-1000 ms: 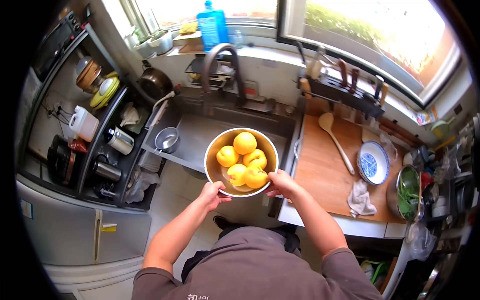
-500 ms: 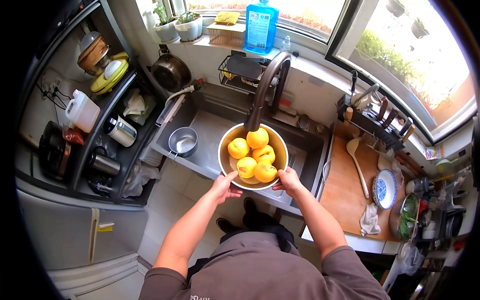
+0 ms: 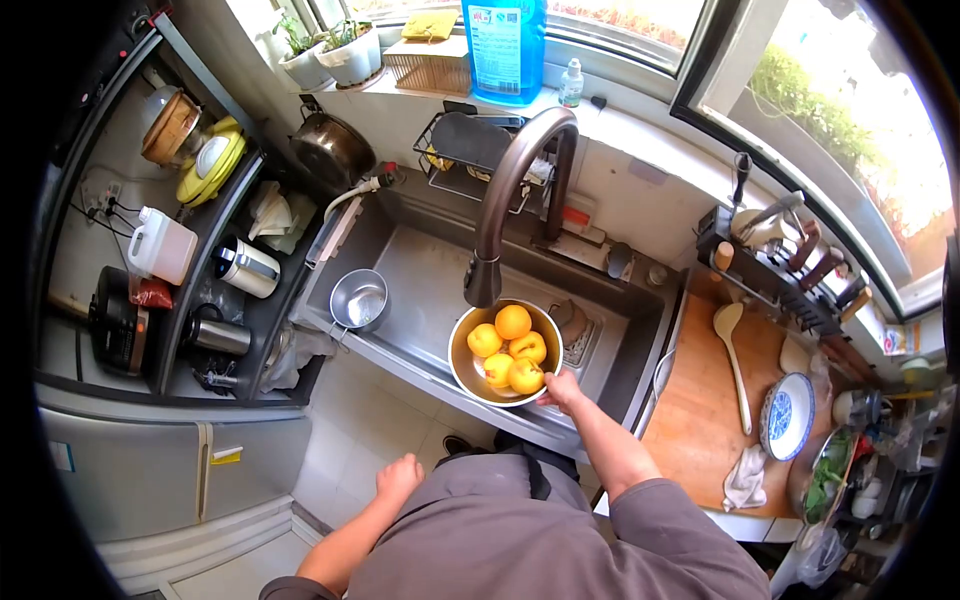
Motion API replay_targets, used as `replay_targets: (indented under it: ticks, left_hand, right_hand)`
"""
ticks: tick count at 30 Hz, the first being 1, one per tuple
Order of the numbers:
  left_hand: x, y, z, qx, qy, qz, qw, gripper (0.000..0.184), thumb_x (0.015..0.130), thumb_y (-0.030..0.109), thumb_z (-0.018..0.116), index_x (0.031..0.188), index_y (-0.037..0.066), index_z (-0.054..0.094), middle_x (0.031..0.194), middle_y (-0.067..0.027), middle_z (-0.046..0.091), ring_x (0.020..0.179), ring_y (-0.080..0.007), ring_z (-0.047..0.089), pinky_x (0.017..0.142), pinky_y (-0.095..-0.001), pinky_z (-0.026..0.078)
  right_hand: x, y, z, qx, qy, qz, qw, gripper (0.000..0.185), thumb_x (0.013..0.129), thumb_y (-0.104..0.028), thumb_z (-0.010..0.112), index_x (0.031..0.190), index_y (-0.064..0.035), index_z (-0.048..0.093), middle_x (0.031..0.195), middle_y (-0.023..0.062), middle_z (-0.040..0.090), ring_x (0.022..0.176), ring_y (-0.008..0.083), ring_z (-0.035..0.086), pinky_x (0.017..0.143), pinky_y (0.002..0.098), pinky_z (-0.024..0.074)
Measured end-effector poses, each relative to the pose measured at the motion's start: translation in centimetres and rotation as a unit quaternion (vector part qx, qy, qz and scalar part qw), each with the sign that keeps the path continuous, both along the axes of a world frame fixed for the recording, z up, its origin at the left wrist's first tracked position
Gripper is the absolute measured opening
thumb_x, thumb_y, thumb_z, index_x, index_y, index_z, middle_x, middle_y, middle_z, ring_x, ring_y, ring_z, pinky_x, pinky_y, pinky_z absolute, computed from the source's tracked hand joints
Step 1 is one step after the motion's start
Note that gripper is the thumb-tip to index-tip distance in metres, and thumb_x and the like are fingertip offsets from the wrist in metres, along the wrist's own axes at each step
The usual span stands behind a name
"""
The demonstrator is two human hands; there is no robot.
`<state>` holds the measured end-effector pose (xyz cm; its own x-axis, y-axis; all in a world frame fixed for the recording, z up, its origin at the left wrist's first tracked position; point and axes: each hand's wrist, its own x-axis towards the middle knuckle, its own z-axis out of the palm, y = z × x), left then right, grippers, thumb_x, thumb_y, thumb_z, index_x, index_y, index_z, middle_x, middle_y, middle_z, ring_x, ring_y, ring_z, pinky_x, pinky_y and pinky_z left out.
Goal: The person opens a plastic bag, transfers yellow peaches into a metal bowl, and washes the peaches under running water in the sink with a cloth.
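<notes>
Perhaps our right hand (image 3: 563, 390), gripping one side, could tip the bowl (image 3: 461, 353) mid-frame; our left hand (image 3: 400, 478) is clenched.

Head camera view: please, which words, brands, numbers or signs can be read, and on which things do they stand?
No text can be read for certain.
Blue bottle: its white label has print, too blurred to read.
Small bottle: any print is too small to read.
</notes>
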<state>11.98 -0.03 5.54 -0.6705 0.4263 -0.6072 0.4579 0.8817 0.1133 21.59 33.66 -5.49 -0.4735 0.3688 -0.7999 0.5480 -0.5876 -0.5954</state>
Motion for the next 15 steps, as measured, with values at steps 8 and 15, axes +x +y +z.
replay_targets:
  ticks: [8,15]
  left_hand:
    - [2.1,-1.7,0.4,0.026,0.009,0.106,0.994,0.032,0.084,0.033,0.041,0.080,0.006,0.057,0.079,-0.0166,0.063,0.077,-0.0343,0.061,0.068,-0.0453,0.048]
    - [-2.0,3.3,0.6,0.121,-0.051,0.030,0.991,0.026,0.083,0.030,0.050,0.081,0.006,0.059,0.076,-0.0154,0.062,0.074,-0.0332,0.060,0.065,-0.0431,0.047]
  right_hand:
    - [-0.1,4.4,-1.1,0.189,-0.070,0.197,0.959,0.043,0.085,-0.040,0.052,0.105,-0.0014,0.052,0.089,0.0127,0.063,0.061,0.0178,0.062,0.054,0.0301,0.0502]
    - [-2.6,14.7,13.3,0.497,-0.198,0.025,0.845,0.080,0.075,-0.055,0.055,0.128,-0.0008,0.033,0.110,0.0243,0.057,0.107,0.0373,0.053,0.091,0.0415,0.0405]
